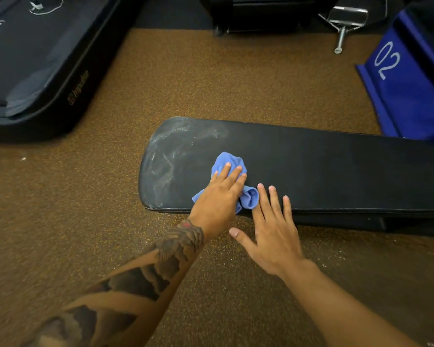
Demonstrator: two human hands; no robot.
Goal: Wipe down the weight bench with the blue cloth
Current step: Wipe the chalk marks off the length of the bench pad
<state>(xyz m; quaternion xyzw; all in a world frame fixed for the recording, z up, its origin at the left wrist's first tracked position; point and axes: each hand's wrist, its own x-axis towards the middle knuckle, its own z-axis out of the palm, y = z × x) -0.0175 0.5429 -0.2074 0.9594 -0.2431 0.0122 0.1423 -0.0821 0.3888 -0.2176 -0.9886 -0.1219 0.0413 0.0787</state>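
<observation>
While the left hand (218,196) is pressing straight-fingered on the bunched blue cloth (229,159), the right hand (276,234) is lying open, fingers spread, at the cloth's 4 o'clock on the weight bench (336,176). Cloth is sitting near the bench's 9 o'clock end, beside whitish smears (171,151).

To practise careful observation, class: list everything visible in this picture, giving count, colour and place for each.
weight bench: one, black, centre to right, whitish smears at its left end
blue cloth: one, blue, bunched on the bench under the left hand
machine: one, black, upper left
panel: one, blue with white "02", upper right
metal fitting: one, silver, top right
equipment base: one, black, top centre
floor: one, brown speckled, all around
left hand: one, flat on the cloth, fingers straight
right hand: one, fingers spread, on the bench's near edge
</observation>
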